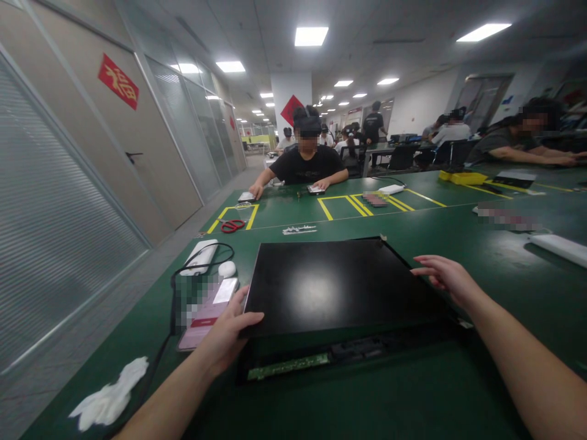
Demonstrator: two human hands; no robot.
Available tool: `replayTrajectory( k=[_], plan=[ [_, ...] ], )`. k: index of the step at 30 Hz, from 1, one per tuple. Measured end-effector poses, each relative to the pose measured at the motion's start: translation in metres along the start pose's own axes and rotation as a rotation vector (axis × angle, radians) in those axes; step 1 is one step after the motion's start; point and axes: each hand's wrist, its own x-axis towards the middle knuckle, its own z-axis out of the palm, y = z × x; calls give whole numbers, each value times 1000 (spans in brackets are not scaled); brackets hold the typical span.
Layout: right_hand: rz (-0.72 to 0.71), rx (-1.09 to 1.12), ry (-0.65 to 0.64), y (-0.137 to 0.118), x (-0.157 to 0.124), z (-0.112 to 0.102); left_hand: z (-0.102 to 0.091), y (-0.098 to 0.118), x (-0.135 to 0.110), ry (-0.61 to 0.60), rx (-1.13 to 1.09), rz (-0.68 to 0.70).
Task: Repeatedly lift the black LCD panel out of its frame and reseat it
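A flat black display panel (330, 284) lies before me, its near edge tilted up off a black frame (367, 349). In the gap along that edge, a thin green circuit board (288, 366) shows. My left hand (229, 330) holds the panel by its left side, thumb on top and the other fingers partly hidden beneath. Over at the right edge, my right hand (443, 278) has its fingers stretched out and apart; whether a fingertip touches the frame I cannot tell.
On the green table (367, 403), a phone (206, 324), a white power bank (199, 256) with black cable and a crumpled white tissue (110, 397) lie left. Red-handled scissors (233, 226) and white scraps (299, 230) lie beyond the panel. Opposite sits a person (307, 162).
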Motion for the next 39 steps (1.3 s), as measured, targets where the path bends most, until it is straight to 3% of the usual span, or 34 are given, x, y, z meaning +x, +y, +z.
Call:
replayTrajectory(
  k=[8, 16, 22, 39],
  plan=[
    [-56, -91, -28, 0, 1, -2, 5, 3, -3, 8, 13, -21],
    [-183, -433, 13, -4, -6, 3, 3, -3, 0, -55, -17, 17],
    [-252, -569, 41, -4, -5, 1, 2, -4, -1, -40, 9, 9],
    [-320, -666, 69, 2, -3, 1, 1, -9, 1, -80, 20, 30]
  ],
)
